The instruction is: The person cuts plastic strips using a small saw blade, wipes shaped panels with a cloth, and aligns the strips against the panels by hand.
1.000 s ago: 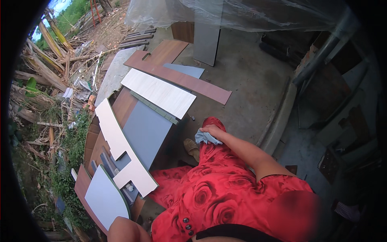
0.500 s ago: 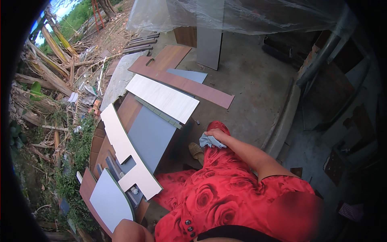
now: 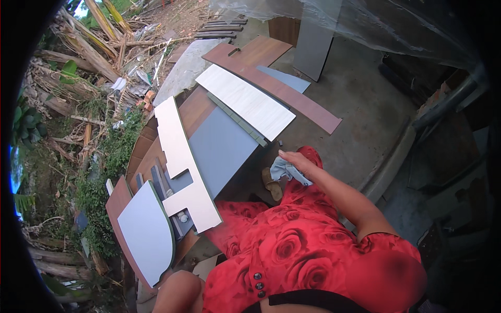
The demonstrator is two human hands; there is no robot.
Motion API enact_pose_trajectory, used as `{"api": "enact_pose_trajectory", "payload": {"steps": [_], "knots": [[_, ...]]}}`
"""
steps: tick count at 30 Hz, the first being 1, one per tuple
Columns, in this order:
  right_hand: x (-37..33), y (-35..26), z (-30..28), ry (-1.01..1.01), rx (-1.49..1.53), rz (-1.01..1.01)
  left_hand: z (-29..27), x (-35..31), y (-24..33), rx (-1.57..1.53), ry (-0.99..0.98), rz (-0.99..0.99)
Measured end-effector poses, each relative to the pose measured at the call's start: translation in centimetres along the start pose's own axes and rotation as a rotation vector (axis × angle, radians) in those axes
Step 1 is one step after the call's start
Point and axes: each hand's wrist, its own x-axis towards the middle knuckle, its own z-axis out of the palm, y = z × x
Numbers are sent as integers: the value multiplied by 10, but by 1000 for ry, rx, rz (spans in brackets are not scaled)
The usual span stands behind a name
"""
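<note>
My right hand [image 3: 301, 160] is closed round a crumpled light blue cloth [image 3: 283, 169], held by my knee over the red rose-print fabric [image 3: 292, 245] of my clothes. Only part of my left arm [image 3: 180, 292] shows at the lower edge; its hand is out of sight. Beside me on the left lie cut boards: a cream notched board [image 3: 175, 141], a grey panel [image 3: 224, 143], a pale wood-grain board [image 3: 245, 99] and a white board with a rounded corner [image 3: 148, 229]. Farther off, a long reddish-brown board [image 3: 282, 94] crosses the pile.
A grey panel [image 3: 315, 47] stands upright under clear plastic sheeting [image 3: 391, 26] at the back. Dark slats [image 3: 222, 28] lie behind the boards. Dry stalks and green plants [image 3: 107, 182] border the left. A raised concrete edge [image 3: 386, 156] runs along the right.
The view has shifted, so the boards sit farther right and higher in it. My right hand still grips the cloth, which hangs a little looser.
</note>
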Motion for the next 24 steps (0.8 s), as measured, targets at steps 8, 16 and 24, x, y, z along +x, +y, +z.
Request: {"api": "enact_pose_trajectory", "payload": {"steps": [8,16,24], "knots": [[45,-15,40,-63,32,100,23,-134,3,54,39,-1245],[55,-13,43,20,107,113,27,-239,42,-165,-302,-2121],[18,-3,74,-55,-214,-71,53,-298,52,-387,-499,-2418]]}}
